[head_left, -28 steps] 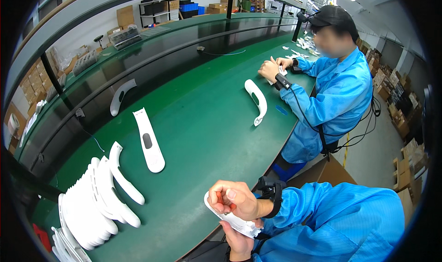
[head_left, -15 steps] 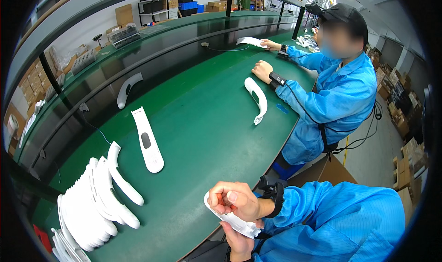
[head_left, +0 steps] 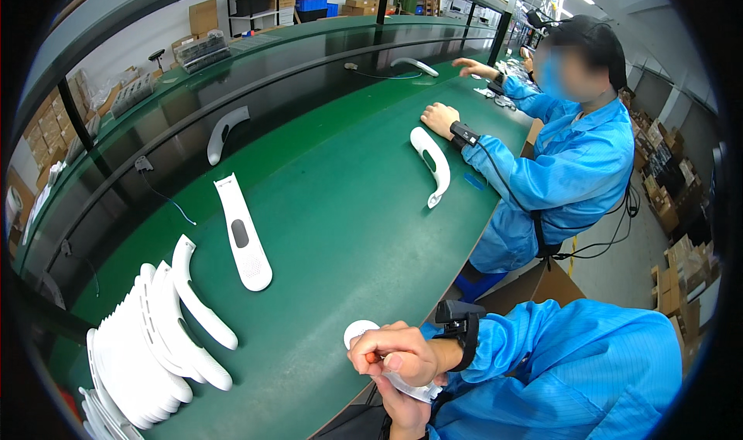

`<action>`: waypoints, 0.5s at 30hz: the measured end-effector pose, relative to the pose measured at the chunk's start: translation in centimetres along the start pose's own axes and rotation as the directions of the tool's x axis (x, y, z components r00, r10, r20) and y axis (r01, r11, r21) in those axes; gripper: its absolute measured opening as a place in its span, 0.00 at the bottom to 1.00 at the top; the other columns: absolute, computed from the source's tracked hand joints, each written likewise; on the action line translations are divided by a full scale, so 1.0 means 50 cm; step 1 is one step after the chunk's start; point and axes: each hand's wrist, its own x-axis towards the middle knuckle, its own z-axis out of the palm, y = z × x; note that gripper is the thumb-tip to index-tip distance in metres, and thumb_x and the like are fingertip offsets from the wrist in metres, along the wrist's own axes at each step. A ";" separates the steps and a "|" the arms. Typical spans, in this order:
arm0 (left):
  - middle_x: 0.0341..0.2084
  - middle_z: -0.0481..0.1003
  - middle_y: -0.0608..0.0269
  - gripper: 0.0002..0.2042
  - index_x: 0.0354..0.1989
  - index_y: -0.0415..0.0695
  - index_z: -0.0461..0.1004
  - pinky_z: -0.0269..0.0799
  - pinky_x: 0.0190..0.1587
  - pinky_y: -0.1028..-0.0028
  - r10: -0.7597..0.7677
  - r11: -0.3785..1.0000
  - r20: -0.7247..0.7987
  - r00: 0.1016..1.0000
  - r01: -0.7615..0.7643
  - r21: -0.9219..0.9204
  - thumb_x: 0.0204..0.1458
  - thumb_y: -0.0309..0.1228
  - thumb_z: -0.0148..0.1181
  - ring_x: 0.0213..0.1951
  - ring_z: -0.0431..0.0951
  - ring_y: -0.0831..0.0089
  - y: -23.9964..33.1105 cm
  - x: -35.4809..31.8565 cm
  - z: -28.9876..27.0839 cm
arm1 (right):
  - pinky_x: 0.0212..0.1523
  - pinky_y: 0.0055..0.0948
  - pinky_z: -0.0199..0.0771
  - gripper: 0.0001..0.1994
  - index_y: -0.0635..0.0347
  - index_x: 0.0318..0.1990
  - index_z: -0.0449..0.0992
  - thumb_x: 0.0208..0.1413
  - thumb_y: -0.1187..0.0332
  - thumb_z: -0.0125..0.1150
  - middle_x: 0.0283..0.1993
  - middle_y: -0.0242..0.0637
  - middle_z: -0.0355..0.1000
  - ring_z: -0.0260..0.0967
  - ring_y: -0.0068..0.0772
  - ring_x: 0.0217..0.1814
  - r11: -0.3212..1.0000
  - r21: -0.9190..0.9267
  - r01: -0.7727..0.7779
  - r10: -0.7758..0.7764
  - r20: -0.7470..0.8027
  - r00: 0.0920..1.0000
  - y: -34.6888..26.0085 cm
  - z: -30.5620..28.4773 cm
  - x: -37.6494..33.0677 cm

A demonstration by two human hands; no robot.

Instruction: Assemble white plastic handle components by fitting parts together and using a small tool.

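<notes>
My left hand cradles a white, elongated plastic shell from below, at the table's near edge. Its rounded end sticks out past my fingers, and another piece of it shows beneath my right wrist. Over the shell, my right hand is closed, with curled fingers. A small orange-red thing peeks out of that fist; its kind is hidden. Most of the shell's middle lies behind my right hand.
Many white curved shells stand in a row at left. One white shell with a grey oval lies mid-table, and a curved white one lies near a co-worker on the right. Black posts hold the shelf.
My right hand has lowered slightly over the shell, and the orange-red thing shows more plainly. The co-worker's far hand has let go of a white shell and drawn away, fingers spread.
</notes>
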 end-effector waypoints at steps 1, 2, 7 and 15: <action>0.34 0.70 0.53 0.36 0.54 0.40 0.56 0.69 0.29 0.65 0.001 1.000 -0.007 1.000 -0.001 0.001 0.56 0.65 0.28 0.27 0.74 0.62 0.000 -0.002 0.000 | 0.21 0.20 0.55 0.22 0.68 0.33 0.68 0.63 0.54 0.39 0.22 0.33 0.64 0.54 0.20 0.20 1.000 -0.010 -0.010 0.010 0.021 1.000 0.002 -0.003 0.000; 0.34 0.70 0.53 0.36 0.54 0.40 0.56 0.69 0.29 0.66 0.005 1.000 -0.009 1.000 -0.005 0.009 0.56 0.65 0.28 0.27 0.74 0.62 0.001 -0.001 0.002 | 0.22 0.20 0.55 0.22 0.68 0.33 0.68 0.62 0.54 0.40 0.22 0.33 0.64 0.54 0.20 0.20 1.000 -0.020 -0.018 0.019 0.041 0.999 0.000 -0.006 0.000; 0.34 0.71 0.54 0.35 0.54 0.40 0.57 0.69 0.30 0.66 -0.006 1.000 0.063 0.998 0.006 0.009 0.57 0.64 0.27 0.28 0.74 0.63 -0.003 -0.008 0.001 | 0.23 0.18 0.52 0.23 0.68 0.37 0.67 0.61 0.51 0.44 0.25 0.32 0.63 0.51 0.17 0.23 0.921 0.245 -0.303 0.330 -0.076 0.941 -0.026 -0.017 -0.001; 0.34 0.71 0.54 0.37 0.56 0.40 0.56 0.70 0.32 0.66 0.015 0.998 -0.175 0.984 -0.003 0.069 0.57 0.64 0.28 0.30 0.74 0.63 -0.022 -0.013 0.011 | 0.25 0.14 0.52 0.16 0.64 0.40 0.65 0.64 0.57 0.39 0.27 0.26 0.60 0.48 0.11 0.25 0.962 0.177 -0.206 0.240 -0.194 0.951 -0.034 -0.028 -0.014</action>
